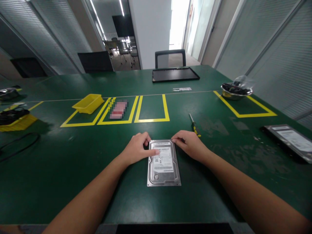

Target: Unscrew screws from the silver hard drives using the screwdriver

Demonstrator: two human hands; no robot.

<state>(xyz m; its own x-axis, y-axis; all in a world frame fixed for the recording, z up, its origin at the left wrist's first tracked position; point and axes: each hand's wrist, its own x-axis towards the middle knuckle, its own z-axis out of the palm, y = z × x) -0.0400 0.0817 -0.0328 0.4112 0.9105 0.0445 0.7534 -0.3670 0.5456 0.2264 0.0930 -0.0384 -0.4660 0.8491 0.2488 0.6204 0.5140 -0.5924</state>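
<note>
A silver hard drive (163, 165) with a white label lies flat on the green table (73, 169) right in front of me. My left hand (137, 148) grips its far left corner, thumb resting on the label and fingers curled over the edge. My right hand (188, 143) pinches the far right corner with curled fingers. A screwdriver (194, 124) with a yellow and black handle lies just beyond my right hand, untouched.
Yellow tape boxes mark the table; one holds a yellow tray (89, 103), another a pink item (118, 110). A metal bowl (235, 91) sits far right, a second drive (291, 140) at the right edge, a black panel (175, 74) at the back, a cable-filled tray (14, 118) left.
</note>
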